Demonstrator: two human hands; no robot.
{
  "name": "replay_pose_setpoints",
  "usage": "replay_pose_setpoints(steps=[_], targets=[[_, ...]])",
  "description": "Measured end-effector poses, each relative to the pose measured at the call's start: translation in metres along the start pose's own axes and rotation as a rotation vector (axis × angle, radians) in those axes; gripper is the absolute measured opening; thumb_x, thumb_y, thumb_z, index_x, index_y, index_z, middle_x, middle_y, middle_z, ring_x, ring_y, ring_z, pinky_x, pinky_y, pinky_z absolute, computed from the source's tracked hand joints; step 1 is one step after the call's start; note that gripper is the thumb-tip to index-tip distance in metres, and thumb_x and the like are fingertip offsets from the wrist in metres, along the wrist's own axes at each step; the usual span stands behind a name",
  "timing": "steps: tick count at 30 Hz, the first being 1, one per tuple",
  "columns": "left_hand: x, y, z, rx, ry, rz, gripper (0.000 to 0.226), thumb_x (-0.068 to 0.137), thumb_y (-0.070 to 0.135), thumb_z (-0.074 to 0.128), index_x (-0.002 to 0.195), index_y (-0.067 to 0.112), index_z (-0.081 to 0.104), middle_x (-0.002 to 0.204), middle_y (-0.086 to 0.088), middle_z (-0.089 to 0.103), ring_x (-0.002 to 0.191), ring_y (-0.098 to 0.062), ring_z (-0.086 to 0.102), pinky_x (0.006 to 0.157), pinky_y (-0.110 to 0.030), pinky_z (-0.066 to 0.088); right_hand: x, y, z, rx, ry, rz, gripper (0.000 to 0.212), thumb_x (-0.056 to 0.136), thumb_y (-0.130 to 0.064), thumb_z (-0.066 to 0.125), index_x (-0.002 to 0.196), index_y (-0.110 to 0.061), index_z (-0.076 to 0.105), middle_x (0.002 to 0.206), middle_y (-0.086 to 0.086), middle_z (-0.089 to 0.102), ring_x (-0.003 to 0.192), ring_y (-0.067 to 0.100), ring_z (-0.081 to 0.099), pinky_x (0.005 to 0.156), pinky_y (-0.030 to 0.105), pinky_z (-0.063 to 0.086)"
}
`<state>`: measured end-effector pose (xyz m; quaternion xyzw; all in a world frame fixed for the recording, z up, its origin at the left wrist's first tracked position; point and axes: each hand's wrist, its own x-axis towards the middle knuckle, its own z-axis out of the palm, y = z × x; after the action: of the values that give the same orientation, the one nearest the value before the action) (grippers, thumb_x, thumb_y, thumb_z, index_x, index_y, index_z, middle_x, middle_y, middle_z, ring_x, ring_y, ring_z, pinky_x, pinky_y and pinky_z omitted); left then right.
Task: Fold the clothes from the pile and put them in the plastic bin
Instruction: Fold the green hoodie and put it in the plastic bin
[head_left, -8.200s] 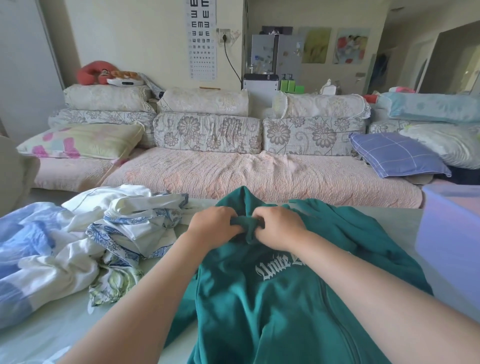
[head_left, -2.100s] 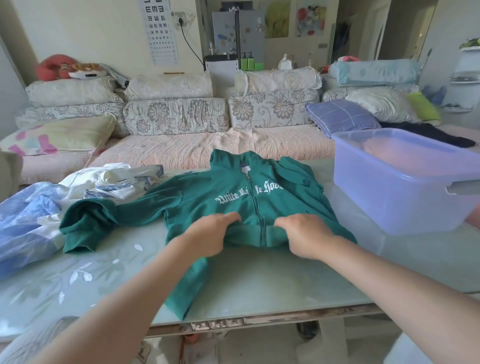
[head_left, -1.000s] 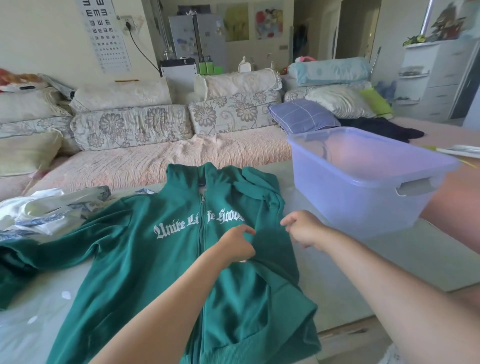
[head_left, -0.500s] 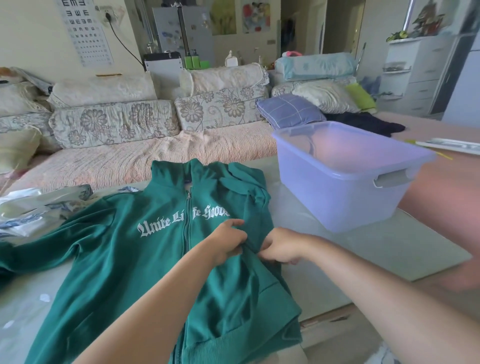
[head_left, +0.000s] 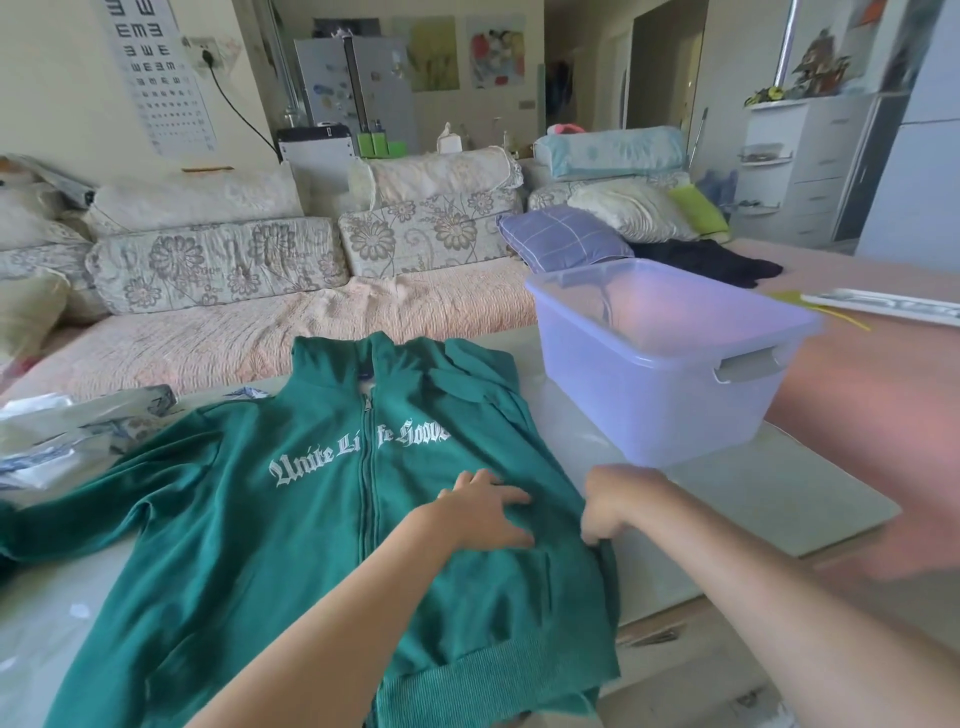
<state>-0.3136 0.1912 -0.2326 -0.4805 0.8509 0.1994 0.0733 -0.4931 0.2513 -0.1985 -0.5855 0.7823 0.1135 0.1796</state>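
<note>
A green zip-up hoodie (head_left: 270, 525) with white lettering lies face up on the table, its left sleeve stretched out to the left. My left hand (head_left: 483, 512) presses flat on its right front panel with fingers spread. My right hand (head_left: 615, 501) pinches the hoodie's right side edge with curled fingers. The right sleeve is folded in behind the body. The translucent purple plastic bin (head_left: 727, 405) stands to the right, apart from the hoodie, with nothing seen inside. The pile of white and blue clothes (head_left: 62, 426) lies at the left edge.
The pale table (head_left: 727, 493) ends close behind my right forearm. A sofa (head_left: 311, 322) with floral cushions runs behind the table. A pink surface (head_left: 857, 415) with a dark garment and papers lies to the right of the bin.
My left hand has gone from a pinch to lying flat on the hoodie. My right hand has shifted right to the side seam, pulling the fabric smooth.
</note>
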Motion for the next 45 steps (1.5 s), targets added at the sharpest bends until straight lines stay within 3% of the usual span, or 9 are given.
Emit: replay_pose_setpoints(steps=[6,12,17,23,30,32,36,41,45], targets=[[0.022,-0.017,-0.024,-0.21,0.236,0.031,0.024,0.091,0.033,0.055,0.111,0.03,0.068,0.117,0.003,0.064,0.106,-0.017,0.061,0.09,-0.029,0.05,0.03,-0.031,-0.018,0.075,0.206,-0.447,0.073,0.078,-0.01,0.045,0.147,-0.033,0.038,0.164,-0.006,0.017,0.149,0.018,0.02,0.117,0.036,0.024],[0.063,-0.054,-0.043,-0.062,0.351,0.019,0.051,0.094,0.028,0.054,0.143,0.027,0.041,0.149,0.003,0.036,0.139,-0.018,0.027,0.111,-0.037,0.033,0.092,-0.052,-0.038,-0.186,0.17,-0.29,0.057,0.087,-0.017,0.044,0.142,-0.031,0.048,0.14,0.0,0.054,0.124,0.025,0.054,0.093,0.034,0.048],[0.099,-0.091,-0.057,-0.01,0.215,-0.129,0.052,0.097,0.039,0.048,0.147,0.029,0.037,0.152,-0.002,0.032,0.142,-0.025,0.023,0.114,-0.044,0.03,0.136,-0.085,-0.062,-0.231,0.371,-0.261,0.011,0.087,-0.014,0.047,0.09,-0.019,0.056,0.106,0.002,0.065,0.089,0.027,0.06,0.068,0.029,0.039],[0.119,-0.137,-0.092,-0.257,0.394,-0.097,0.034,0.095,0.021,0.046,0.123,0.031,0.063,0.119,0.004,0.066,0.09,-0.017,0.061,0.075,-0.024,0.048,0.199,-0.154,-0.072,-0.081,0.593,-0.488,0.031,0.089,-0.005,0.049,0.115,-0.018,0.061,0.117,0.004,0.049,0.097,0.031,0.06,0.065,0.036,0.036],[0.155,-0.214,-0.108,-0.172,0.565,-0.21,0.041,0.092,0.017,0.049,0.131,0.025,0.055,0.132,-0.003,0.052,0.12,-0.023,0.05,0.096,-0.039,0.047,0.257,-0.197,-0.067,-0.33,0.604,-0.469,0.076,0.084,-0.006,0.061,0.15,-0.029,0.03,0.142,0.01,0.039,0.127,0.032,0.044,0.099,0.042,0.041],[0.16,-0.23,-0.109,-0.065,0.485,-0.276,0.054,0.093,0.027,0.05,0.144,0.031,0.036,0.145,-0.002,0.039,0.13,-0.026,0.039,0.103,-0.043,0.04,0.267,-0.194,-0.074,-0.365,0.549,-0.405,0.089,0.084,-0.006,0.063,0.154,-0.036,0.017,0.139,0.011,0.041,0.121,0.032,0.049,0.092,0.039,0.042],[0.172,-0.256,-0.11,0.117,0.29,-0.337,0.068,0.094,0.055,0.044,0.153,0.038,0.015,0.156,0.003,0.025,0.141,-0.027,0.024,0.111,-0.047,0.027,0.293,-0.185,-0.1,-0.479,0.594,-0.232,0.045,0.091,-0.002,0.051,0.134,-0.013,0.056,0.119,0.01,0.05,0.099,0.032,0.06,0.072,0.036,0.047],[0.182,-0.278,-0.129,0.0,0.64,-0.309,0.036,0.097,0.035,0.042,0.128,0.025,0.057,0.125,-0.007,0.056,0.117,-0.027,0.047,0.098,-0.04,0.042,0.318,-0.192,-0.119,-0.7,0.58,0.113,0.038,0.097,-0.012,0.041,0.13,-0.016,0.058,0.129,0.01,0.051,0.115,0.028,0.047,0.078,0.035,0.039],[0.193,-0.306,-0.147,-0.096,0.875,-0.435,0.038,0.096,0.022,0.046,0.132,0.013,0.047,0.132,-0.014,0.044,0.122,-0.031,0.037,0.103,-0.041,0.034,0.334,-0.228,-0.113,-0.357,0.833,-0.42,0.037,0.087,-0.005,0.046,0.12,-0.013,0.06,0.122,0.007,0.053,0.114,0.028,0.047,0.094,0.04,0.043]])
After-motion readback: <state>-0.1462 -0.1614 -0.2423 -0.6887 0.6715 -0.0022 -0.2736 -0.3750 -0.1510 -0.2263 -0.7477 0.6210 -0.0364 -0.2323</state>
